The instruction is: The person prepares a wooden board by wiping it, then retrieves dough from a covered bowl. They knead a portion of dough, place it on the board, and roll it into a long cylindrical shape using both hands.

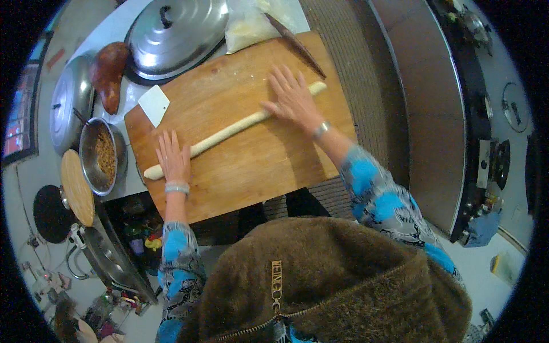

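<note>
A long rope of pale dough (231, 132) lies slantwise across a wooden board (257, 158). My left hand (173, 158) rests flat on the dough near its left end, fingers extended. Nearer the other end, my right hand (291, 98) presses on it with the palm down and the fingers spread. The dough's tips stick out past both hands. A white plastic dough scraper (154, 105) lies at the board's upper left. Along the upper right edge rests a dark tapered wooden rolling pin (298, 46), its upper end against a clear plastic bag (248, 28) with pale contents.
Beyond the board are a large metal lid (180, 38) and a brown gourd-shaped object (110, 73). At the left stand a metal bowl of chopped filling (105, 158), another metal lid (70, 107) and a round wooden board (77, 186). A sink (105, 253) is at the lower left.
</note>
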The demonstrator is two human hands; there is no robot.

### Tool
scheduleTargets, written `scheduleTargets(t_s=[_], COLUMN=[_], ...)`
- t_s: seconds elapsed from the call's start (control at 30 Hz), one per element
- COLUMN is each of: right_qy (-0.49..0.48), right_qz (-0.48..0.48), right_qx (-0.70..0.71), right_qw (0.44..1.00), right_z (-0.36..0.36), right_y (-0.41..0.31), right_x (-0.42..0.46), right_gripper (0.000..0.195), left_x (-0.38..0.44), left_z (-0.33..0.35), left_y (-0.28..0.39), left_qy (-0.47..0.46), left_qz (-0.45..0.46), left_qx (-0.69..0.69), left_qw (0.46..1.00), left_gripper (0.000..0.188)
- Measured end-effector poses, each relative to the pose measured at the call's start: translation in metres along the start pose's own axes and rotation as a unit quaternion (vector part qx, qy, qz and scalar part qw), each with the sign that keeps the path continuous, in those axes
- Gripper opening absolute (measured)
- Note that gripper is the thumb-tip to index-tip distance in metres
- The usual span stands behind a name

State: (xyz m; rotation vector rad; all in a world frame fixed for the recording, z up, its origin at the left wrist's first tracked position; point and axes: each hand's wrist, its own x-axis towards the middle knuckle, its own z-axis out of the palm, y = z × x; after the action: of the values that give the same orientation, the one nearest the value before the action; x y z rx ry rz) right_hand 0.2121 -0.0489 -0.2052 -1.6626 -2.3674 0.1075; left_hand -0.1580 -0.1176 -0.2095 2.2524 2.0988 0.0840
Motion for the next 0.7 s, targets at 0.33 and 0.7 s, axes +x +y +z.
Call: scheduleTargets(t_s=[0.33, 0.7], right_qy=[-0.019, 0.058], right_qz=[-0.034, -0.06], right_qx=[0.036, 0.115], right_qw=[0.999, 0.99], right_z=[-0.033, -0.028], right_y=[0.046, 0.069], right_x=[-0.042, 0.001], right_gripper=[0.075, 0.05], left_x=[-0.08, 0.066], left_z=[-0.023, 0.008], left_y=[0.019, 0.225], left_qy=[-0.028, -0.004], left_qz=[-0.044, 0.261], left_qx=[0.045, -0.144], left_qw=[0.998, 0.955], left_gripper=[0.061, 0.059])
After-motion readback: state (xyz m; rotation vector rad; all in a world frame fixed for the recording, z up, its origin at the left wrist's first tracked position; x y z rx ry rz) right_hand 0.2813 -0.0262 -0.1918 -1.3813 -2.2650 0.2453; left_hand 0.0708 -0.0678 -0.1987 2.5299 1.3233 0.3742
